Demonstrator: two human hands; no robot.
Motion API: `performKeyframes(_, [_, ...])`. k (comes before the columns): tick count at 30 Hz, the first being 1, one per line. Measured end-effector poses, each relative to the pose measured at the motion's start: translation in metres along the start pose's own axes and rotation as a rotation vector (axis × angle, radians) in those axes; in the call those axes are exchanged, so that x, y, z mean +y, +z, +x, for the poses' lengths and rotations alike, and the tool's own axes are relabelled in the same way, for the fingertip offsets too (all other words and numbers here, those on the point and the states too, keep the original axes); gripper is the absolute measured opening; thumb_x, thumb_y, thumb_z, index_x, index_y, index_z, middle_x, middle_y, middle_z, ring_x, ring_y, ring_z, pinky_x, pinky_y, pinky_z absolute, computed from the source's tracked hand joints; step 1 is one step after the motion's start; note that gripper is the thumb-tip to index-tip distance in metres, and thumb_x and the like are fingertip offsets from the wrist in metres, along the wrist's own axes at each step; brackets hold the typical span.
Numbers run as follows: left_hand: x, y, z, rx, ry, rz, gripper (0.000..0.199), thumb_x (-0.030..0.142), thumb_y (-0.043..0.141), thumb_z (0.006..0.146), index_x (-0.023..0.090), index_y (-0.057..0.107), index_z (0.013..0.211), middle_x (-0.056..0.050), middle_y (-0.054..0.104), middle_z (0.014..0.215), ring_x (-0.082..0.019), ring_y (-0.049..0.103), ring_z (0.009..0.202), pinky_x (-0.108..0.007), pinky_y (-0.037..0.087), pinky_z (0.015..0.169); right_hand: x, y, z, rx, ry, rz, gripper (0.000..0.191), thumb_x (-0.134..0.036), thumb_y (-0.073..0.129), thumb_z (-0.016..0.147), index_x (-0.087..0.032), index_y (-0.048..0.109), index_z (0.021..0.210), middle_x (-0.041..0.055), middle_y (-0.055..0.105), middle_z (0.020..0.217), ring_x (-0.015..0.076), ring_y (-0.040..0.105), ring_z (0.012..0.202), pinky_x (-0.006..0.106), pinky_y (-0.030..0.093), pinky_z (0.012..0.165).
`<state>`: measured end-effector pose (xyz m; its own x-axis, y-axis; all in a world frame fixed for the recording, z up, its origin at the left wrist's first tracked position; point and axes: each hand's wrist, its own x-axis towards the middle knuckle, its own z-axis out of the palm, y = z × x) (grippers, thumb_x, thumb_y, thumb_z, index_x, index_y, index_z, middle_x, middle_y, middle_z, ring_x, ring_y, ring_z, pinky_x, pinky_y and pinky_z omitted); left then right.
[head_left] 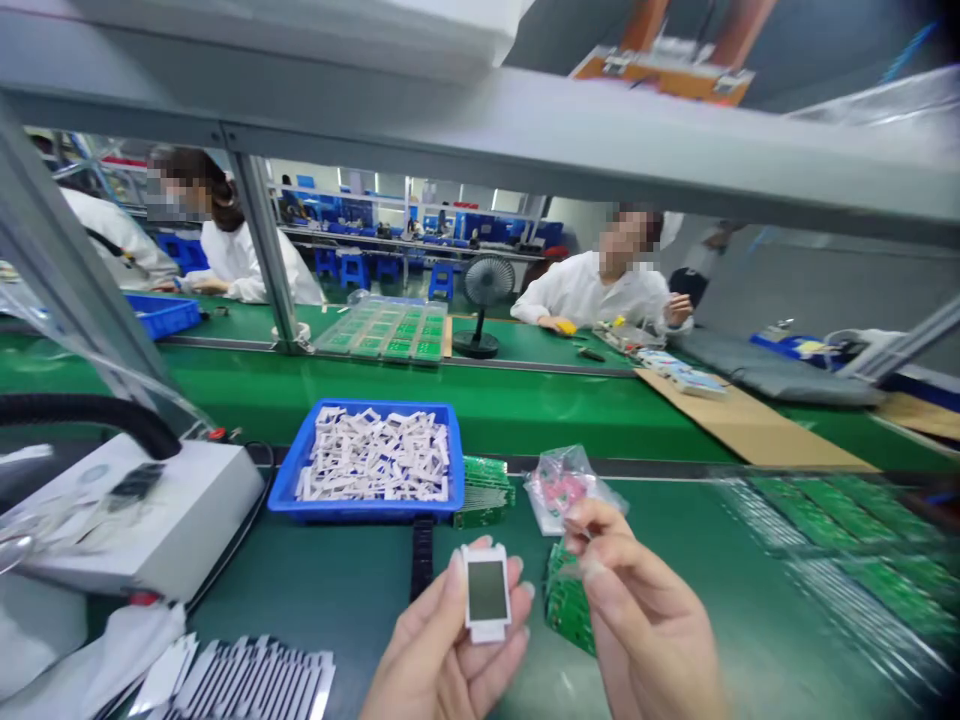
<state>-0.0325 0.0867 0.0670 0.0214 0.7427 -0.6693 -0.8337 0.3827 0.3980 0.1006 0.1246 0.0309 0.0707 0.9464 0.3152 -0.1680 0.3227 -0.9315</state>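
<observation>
My left hand (457, 640) is closed around a small LCD screen in a white frame (487, 592), its grey face turned up toward me. To the right, my right hand (637, 610) is raised with thumb and fingers pinched together; what sits between the tips is too small to make out. Green circuit boards (568, 605) lie on the bench just behind that hand. A clear plastic bag with pink contents (561, 485) rests beyond its fingertips. Farther back on the left, a blue tray (367, 515) holds many white plastic frames.
A white machine with a black hose (150, 520) stands at left. Flat strip-like parts (259, 680) lie at front left. Trays of green boards (847, 540) are at right. Across the green belt (525, 410) are a small fan (487, 285) and co-workers in white coats.
</observation>
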Motion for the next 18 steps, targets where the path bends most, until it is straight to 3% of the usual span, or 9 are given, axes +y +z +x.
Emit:
performKeyframes(6, [0.0, -0.004, 0.01, -0.054, 0.033, -0.052, 0.025, 0.015, 0.048, 0.09, 0.016, 0.071, 0.079, -0.004, 0.078, 0.075, -0.012, 0.072, 0.066, -0.018, 0.059, 0.058, 0.008, 0.008, 0.0, -0.15, 0.148, -0.007, 0.013, -0.039, 0.077, 0.067, -0.028, 0.071, 0.062, 0.0049, 0.068, 0.096, 0.0191, 0.063, 0.096, 0.026, 0.055, 0.076])
performKeyframes(12, [0.001, -0.002, 0.016, -0.071, 0.063, -0.13, 0.029, 0.015, 0.046, 0.091, 0.016, 0.072, 0.079, -0.003, 0.078, 0.075, -0.01, 0.071, 0.065, -0.017, 0.058, 0.059, 0.022, 0.016, 0.003, -0.201, 0.102, -0.073, 0.012, -0.037, 0.075, 0.069, -0.028, 0.072, 0.061, 0.0065, 0.07, 0.094, 0.0199, 0.065, 0.095, 0.025, 0.056, 0.073])
performKeyframes(18, [0.0, -0.007, 0.024, -0.133, 0.085, -0.172, 0.033, 0.016, 0.043, 0.092, 0.015, 0.073, 0.078, -0.004, 0.078, 0.076, -0.01, 0.071, 0.064, -0.015, 0.057, 0.057, 0.028, 0.024, 0.004, -0.255, 0.168, -0.044, 0.01, -0.034, 0.077, 0.067, -0.028, 0.072, 0.061, 0.0075, 0.069, 0.095, 0.0214, 0.067, 0.089, 0.029, 0.057, 0.069])
